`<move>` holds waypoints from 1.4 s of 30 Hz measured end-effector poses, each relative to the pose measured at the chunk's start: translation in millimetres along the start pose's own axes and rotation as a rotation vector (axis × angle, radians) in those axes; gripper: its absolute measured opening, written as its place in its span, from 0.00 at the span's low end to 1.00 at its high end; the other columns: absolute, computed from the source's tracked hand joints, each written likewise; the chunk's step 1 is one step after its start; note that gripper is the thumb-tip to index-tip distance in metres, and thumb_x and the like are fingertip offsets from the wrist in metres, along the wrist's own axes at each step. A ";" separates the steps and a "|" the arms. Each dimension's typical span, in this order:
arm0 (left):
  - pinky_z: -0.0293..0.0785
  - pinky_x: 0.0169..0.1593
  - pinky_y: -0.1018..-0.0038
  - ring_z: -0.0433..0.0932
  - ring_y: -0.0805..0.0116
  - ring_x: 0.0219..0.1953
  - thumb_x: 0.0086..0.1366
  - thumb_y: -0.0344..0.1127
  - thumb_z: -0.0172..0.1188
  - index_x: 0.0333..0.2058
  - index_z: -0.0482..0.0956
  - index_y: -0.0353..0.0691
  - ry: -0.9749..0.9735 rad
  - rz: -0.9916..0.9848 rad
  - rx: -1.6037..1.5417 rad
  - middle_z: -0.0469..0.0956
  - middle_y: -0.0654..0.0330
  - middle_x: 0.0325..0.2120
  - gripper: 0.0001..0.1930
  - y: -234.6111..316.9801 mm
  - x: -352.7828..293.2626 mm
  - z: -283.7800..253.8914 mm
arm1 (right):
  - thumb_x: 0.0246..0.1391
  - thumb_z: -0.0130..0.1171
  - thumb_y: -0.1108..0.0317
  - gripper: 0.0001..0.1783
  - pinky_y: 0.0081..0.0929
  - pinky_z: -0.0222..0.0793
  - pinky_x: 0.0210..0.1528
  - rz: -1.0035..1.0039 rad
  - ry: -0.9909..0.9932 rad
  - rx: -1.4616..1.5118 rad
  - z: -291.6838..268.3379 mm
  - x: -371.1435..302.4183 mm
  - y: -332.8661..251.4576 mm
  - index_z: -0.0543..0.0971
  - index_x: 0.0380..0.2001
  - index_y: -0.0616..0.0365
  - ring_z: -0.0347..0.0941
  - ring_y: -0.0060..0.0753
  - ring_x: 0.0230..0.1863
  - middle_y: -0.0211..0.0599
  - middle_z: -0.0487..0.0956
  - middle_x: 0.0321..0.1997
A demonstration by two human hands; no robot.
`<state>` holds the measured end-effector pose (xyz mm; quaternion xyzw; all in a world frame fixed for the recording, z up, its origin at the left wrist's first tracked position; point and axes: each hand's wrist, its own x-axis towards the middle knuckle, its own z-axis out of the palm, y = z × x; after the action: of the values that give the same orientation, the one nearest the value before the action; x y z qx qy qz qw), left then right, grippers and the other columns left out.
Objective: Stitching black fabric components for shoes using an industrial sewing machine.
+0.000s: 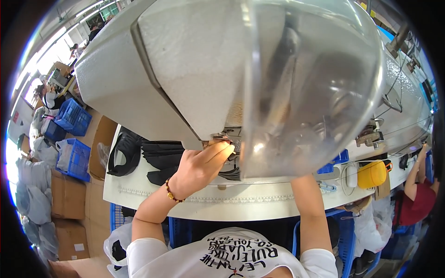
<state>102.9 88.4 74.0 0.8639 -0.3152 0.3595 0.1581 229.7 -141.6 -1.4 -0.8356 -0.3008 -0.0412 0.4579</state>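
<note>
My left hand [202, 167], with a beaded bracelet on its wrist, reaches under the head of a large grey sewing machine [185, 60]. Its fingers are pressed together close by the needle area, and what they pinch is too hidden to name. A clear plastic cover [320, 92] takes up much of the view on the right. Behind its lower edge goes my right forearm [310, 206]; the hand itself cannot be made out there. Left of my left hand lie stacked black fabric pieces [162, 155] and a curved black band [125, 154].
A measuring scale runs along the white table's front edge [232, 208]. To the right stands a yellow container [371, 174]. Blue crates [73, 160], cardboard boxes [68, 197] and plastic bags fill the floor at left. Another person in red [417, 204] is at far right.
</note>
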 end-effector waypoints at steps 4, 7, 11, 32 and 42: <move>0.63 0.16 0.81 0.69 0.75 0.15 0.42 0.21 0.60 0.35 0.78 0.36 -0.041 -0.017 0.057 0.76 0.61 0.37 0.17 5.1 3.6 -3.3 | 0.42 0.57 0.56 0.20 0.35 0.70 0.40 0.004 -0.008 0.000 -0.5 2.7 2.3 0.79 0.37 0.55 0.74 0.40 0.36 0.37 0.77 0.35; 0.63 0.16 0.81 0.70 0.75 0.16 0.42 0.21 0.60 0.34 0.78 0.36 -0.026 -0.016 0.074 0.75 0.62 0.35 0.16 7.4 7.3 -2.9 | 0.42 0.57 0.58 0.19 0.36 0.70 0.40 0.009 -0.009 0.005 2.1 6.4 5.2 0.79 0.38 0.55 0.73 0.40 0.36 0.37 0.77 0.35; 0.63 0.16 0.81 0.71 0.76 0.18 0.42 0.21 0.60 0.34 0.77 0.35 -0.020 -0.039 0.113 0.74 0.64 0.31 0.16 11.1 10.1 -1.3 | 0.42 0.57 0.60 0.18 0.36 0.70 0.41 0.016 -0.010 0.009 7.8 11.2 9.9 0.78 0.38 0.55 0.73 0.40 0.37 0.38 0.77 0.36; 0.70 0.37 0.67 0.75 0.60 0.35 0.39 0.32 0.72 0.25 0.79 0.39 0.418 -0.019 -0.056 0.70 0.58 0.30 0.12 0.5 -39.7 3.8 | 0.42 0.56 0.70 0.17 0.38 0.70 0.42 -0.191 0.206 -0.116 0.9 -11.5 -28.5 0.78 0.40 0.55 0.73 0.41 0.39 0.39 0.76 0.39; 0.71 0.45 0.68 0.75 0.65 0.39 0.52 0.35 0.64 0.37 0.78 0.39 -0.171 -0.724 -0.862 0.78 0.58 0.36 0.14 -42.6 -17.4 -7.7 | 0.45 0.57 0.73 0.18 0.37 0.68 0.45 -0.505 0.105 -0.347 13.1 -43.9 -112.0 0.76 0.44 0.56 0.72 0.43 0.44 0.41 0.74 0.47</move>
<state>117.4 131.7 64.8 0.8002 -0.1289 0.0501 0.5836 130.7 -106.9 58.9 -0.7968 -0.4631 -0.2475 0.2988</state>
